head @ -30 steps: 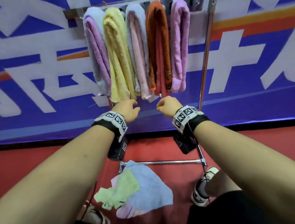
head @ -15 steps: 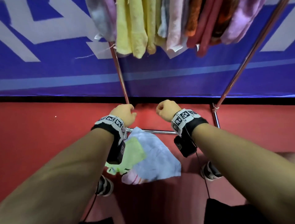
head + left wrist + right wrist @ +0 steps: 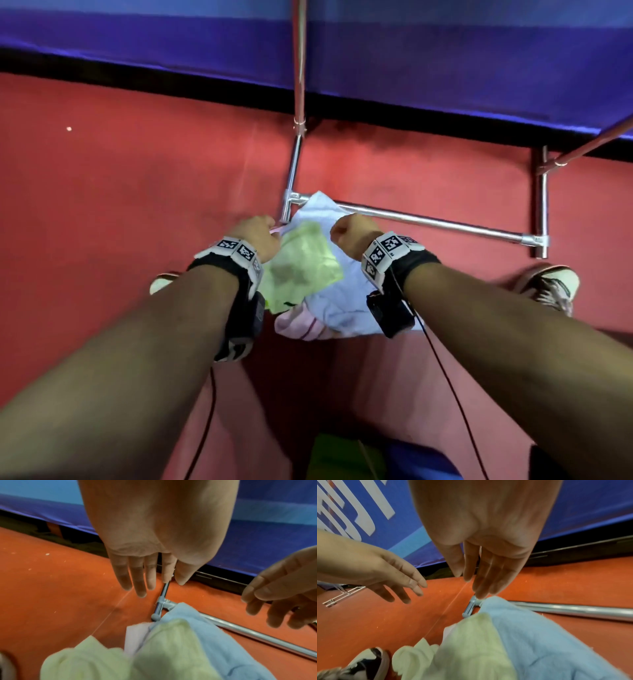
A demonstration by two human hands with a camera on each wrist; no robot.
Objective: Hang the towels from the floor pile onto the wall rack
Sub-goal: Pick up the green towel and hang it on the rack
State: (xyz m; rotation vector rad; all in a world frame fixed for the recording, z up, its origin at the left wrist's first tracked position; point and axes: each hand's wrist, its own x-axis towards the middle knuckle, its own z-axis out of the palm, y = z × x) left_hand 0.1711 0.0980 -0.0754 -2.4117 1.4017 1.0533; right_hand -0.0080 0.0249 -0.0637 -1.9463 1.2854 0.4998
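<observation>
Left shoe [image 3: 164, 281]: pale toe on the red floor [image 3: 120, 192], outside the left forearm; also seen in the right wrist view [image 3: 366, 662].

Left hand [image 3: 255, 236]: above the floor, released, fingers [image 3: 137, 580] straight and spread, pointing down, holding nothing. Just beside its fingertips lies the rack's corner joint [image 3: 162, 601].

Pile: on the floor directly under and between both hands, beside the rack's base.
- Green towel [image 3: 301, 267]: crumpled on top, nearest the left hand, below its fingers.
- Pink towel [image 3: 298, 323]: edge showing from under the others, on the wrist side of both hands.
- Blue towel [image 3: 346, 301]: spread under the green one, its far corner lying over the base bar [image 3: 428, 221] at the joint.

Right hand [image 3: 352, 231]: released, fingers [image 3: 484, 582] straight and close together, pointing down, tips right at the blue towel's far corner; contact cannot be told. Grasping nothing.

Rack base: chrome bar running rightward from beyond the right hand to a second joint [image 3: 534, 240].

Right shoe [image 3: 551, 287]: dark with pale toe, outside the right forearm.

Banner [image 3: 445, 51]: blue, beyond both hands, along the floor's far edge.
</observation>
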